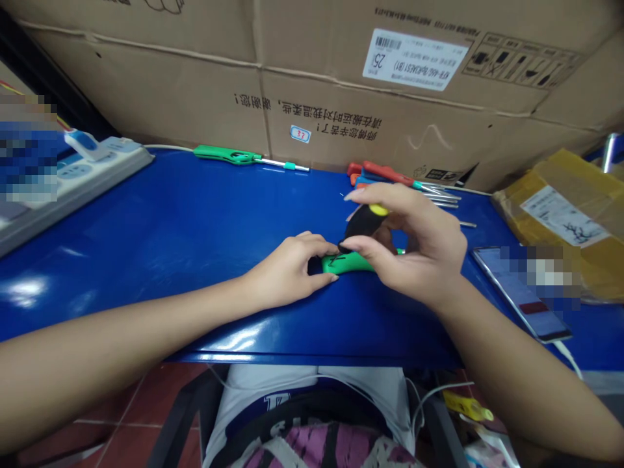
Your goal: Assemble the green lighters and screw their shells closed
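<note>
A green long-necked lighter (351,262) with black marks on its handle lies on the blue table in front of me. My left hand (302,266) pinches the left end of its handle between thumb and fingers. Above the handle, my right hand (414,240) is closed around a short black-and-yellow screwdriver (363,224). The screwdriver tilts, its lower end close to the lighter; the tip is hidden, so contact cannot be told. Much of the lighter's right part is behind my right hand.
Against the cardboard box (195,78) at the back lie another green lighter (227,155) and a pile of red, orange and blue lighters (390,174). A power strip (73,172) stands at left. To the right are a phone (517,292) on a cable and a taped parcel (580,195).
</note>
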Demonstrator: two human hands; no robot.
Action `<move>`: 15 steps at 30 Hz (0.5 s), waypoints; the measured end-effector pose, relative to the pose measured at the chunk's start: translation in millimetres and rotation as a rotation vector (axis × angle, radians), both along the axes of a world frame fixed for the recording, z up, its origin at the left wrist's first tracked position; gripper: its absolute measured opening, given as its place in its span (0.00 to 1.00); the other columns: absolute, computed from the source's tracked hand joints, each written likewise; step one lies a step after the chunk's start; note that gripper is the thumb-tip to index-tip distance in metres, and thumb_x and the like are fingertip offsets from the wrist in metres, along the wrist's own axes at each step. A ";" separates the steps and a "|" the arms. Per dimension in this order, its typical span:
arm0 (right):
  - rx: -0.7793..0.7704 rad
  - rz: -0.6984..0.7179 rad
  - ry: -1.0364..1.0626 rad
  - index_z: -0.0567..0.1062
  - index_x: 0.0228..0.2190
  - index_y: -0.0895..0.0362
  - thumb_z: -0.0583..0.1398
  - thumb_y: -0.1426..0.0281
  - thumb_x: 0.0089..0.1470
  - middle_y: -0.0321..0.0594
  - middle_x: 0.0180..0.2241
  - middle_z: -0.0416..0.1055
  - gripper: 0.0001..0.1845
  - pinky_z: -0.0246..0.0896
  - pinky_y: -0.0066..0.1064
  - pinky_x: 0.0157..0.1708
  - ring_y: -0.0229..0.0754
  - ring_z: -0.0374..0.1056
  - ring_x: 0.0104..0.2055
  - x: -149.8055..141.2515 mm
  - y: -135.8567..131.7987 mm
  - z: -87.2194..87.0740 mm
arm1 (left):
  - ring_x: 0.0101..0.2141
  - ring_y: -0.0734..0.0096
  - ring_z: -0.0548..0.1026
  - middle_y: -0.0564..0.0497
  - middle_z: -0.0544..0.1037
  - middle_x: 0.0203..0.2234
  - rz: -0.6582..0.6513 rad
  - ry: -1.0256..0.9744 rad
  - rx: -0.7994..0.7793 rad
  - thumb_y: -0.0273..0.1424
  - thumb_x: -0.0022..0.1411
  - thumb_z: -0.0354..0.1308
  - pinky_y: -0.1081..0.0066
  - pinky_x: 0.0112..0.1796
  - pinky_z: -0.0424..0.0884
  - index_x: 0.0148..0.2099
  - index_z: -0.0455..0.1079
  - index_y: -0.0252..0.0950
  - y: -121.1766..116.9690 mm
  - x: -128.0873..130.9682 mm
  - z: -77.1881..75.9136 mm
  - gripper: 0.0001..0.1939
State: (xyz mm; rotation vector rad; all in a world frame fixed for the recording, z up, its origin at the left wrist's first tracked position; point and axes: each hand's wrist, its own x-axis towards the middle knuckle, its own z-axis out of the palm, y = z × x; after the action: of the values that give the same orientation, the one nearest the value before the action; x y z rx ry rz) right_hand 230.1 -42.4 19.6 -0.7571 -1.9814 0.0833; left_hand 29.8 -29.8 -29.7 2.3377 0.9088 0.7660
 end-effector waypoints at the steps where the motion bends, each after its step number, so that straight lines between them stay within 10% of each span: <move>1: 0.028 -0.014 0.006 0.76 0.48 0.47 0.68 0.64 0.53 0.40 0.43 0.76 0.20 0.76 0.39 0.33 0.47 0.75 0.40 0.4 0.7 -0.7 | 0.39 0.65 0.76 0.51 0.79 0.38 -0.002 0.002 -0.003 0.29 0.59 0.67 0.66 0.43 0.72 0.47 0.75 0.37 -0.1 0.3 0.0 0.13; 9: -0.114 0.109 0.015 0.71 0.56 0.48 0.56 0.62 0.64 0.41 0.48 0.76 0.20 0.76 0.37 0.37 0.45 0.76 0.42 -0.1 -1.5 2.1 | 0.42 0.63 0.76 0.49 0.80 0.39 -0.002 -0.022 -0.032 0.30 0.59 0.67 0.64 0.45 0.73 0.41 0.76 0.36 -0.1 1.3 -0.4 0.08; 15: -0.028 0.040 0.050 0.75 0.49 0.48 0.65 0.64 0.58 0.37 0.40 0.77 0.16 0.72 0.34 0.26 0.41 0.74 0.32 -1.1 0.2 -0.1 | 0.39 0.64 0.77 0.50 0.80 0.37 0.007 -0.022 -0.015 0.30 0.58 0.67 0.66 0.42 0.73 0.43 0.76 0.36 -1.9 3.2 -1.7 0.10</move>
State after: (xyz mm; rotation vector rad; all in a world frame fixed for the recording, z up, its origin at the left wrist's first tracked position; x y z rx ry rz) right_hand 229.1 -42.2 19.5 -0.7262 -1.9515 0.1528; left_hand 33.0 -31.7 -31.4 2.3093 0.9103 0.7837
